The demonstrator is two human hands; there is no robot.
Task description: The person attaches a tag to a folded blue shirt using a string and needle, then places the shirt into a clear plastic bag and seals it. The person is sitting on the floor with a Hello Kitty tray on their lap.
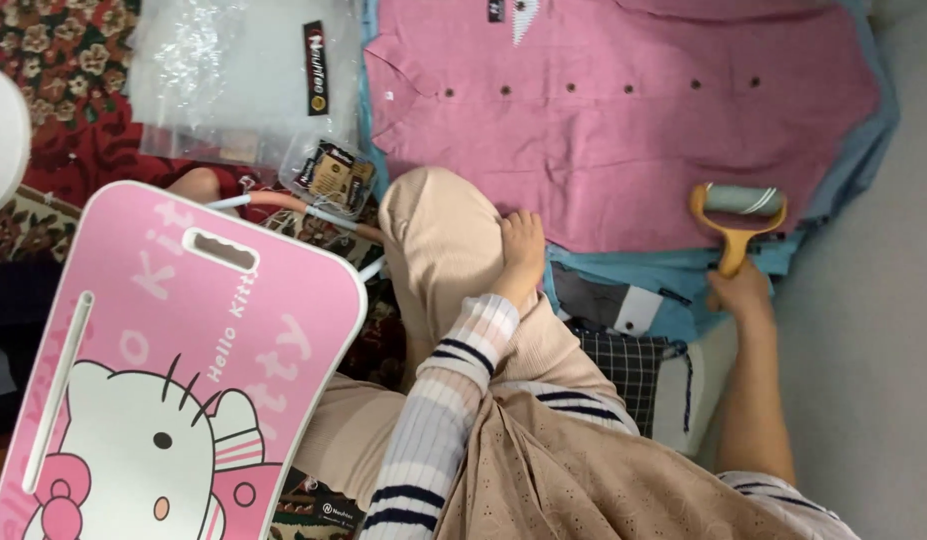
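The right hand (740, 296) held a lint roller (735, 215) by its yellow handle. The fingers (725, 297) were curled tight around the handle, so the roller could be pushed without slipping. The roller's pale sticky drum lay just past the fingertips, flat on the bottom edge of a pink shirt (623, 120). It touched the cloth, which is how a roller picks up fluff.

The shirt was spread out smooth, buttons up, on top of a blue cloth (643, 275). Spread like that, every part could be reached.

The left hand (521, 255) rested on the person's bent knee in beige trousers (448, 250). Its fingers (523, 225) were loose and a little apart, holding nothing. Their tips lay right beside the shirt's edge, maybe to keep the body steady while leaning forward.

Far from both hands, on the left, stood a pink lap tray (183, 370) with a cartoon cat. Past it lay a clear plastic bag (233, 80) and a small packet (333, 175), pushed out of the way.
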